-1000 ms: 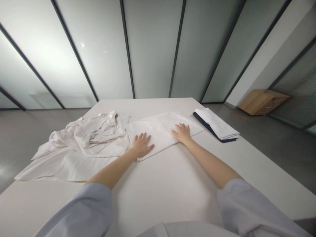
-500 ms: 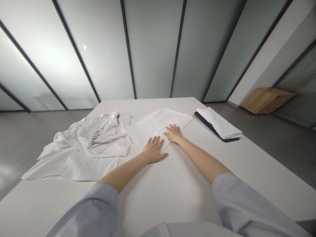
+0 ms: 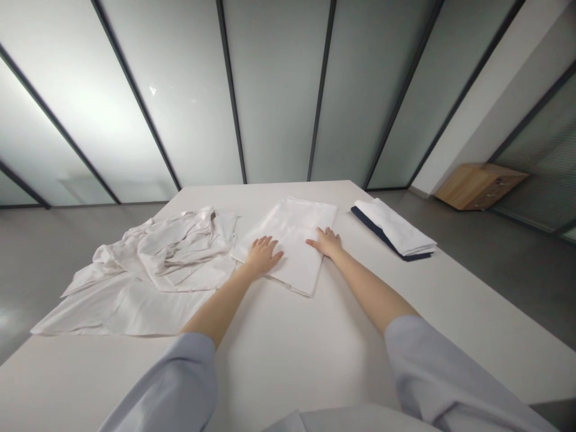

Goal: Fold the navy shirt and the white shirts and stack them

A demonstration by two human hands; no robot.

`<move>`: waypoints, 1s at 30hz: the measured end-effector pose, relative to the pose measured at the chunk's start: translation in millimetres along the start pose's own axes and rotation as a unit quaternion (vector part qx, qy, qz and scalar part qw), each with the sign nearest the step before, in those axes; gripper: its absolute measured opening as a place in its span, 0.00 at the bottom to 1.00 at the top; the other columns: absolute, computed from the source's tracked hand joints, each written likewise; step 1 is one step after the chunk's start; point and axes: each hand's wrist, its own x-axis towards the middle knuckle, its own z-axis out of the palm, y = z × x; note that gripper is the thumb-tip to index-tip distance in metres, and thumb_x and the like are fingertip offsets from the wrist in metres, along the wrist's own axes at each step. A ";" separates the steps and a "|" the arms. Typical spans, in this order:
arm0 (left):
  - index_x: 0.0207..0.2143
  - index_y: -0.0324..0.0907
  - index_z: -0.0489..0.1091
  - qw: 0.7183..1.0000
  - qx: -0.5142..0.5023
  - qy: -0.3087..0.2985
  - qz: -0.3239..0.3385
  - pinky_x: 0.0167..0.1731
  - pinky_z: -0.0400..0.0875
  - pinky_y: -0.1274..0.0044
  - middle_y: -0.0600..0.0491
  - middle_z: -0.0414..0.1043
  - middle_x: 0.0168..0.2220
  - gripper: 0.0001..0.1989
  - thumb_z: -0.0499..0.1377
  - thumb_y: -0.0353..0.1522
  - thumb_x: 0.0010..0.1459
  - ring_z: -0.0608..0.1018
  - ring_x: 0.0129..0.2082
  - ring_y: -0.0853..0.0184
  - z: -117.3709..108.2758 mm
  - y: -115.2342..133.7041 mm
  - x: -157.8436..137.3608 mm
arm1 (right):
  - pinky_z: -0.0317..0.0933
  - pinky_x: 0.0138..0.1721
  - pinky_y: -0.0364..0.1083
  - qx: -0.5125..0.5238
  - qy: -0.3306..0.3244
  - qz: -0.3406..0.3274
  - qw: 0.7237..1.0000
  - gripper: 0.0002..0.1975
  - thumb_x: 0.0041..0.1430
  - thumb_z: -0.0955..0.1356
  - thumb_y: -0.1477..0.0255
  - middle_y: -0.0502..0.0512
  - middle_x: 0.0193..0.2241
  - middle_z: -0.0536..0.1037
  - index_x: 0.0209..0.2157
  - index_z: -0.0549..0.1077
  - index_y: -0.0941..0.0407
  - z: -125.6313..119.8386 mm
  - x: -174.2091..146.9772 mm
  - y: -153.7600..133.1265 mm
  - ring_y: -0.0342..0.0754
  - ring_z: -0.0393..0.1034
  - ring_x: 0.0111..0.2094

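Note:
A flat, folded white cloth lies on the white table, its near corner pointing toward me. My left hand rests palm down on its left edge with the fingers outstretched. On the cloth's right edge lies my right hand, also palm down, fingers apart. Just left of the folded cloth spreads a crumpled pile of white fabric, whose exact kind I cannot tell. Neither hand grips anything.
To the right, a folded white cloth lies on top of a dark navy piece. The table reaches toward a frosted glass partition. A wooden cabinet stands on the floor at far right.
The folded cloth has turned, so its near corner now sits closer to me. My left hand has shifted left and slightly away, my right hand slightly to the right.

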 end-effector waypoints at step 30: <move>0.44 0.39 0.71 0.976 -0.153 0.033 -0.152 0.51 0.63 0.65 0.41 0.73 0.48 0.18 0.55 0.41 0.57 0.72 0.51 0.53 9.9 -50.3 -2.0 | 0.59 0.48 0.53 0.123 0.124 -0.016 0.984 0.17 0.55 0.66 0.59 0.64 0.43 0.75 0.39 0.74 0.57 7.9 -18.0 18.8 0.59 0.67 0.47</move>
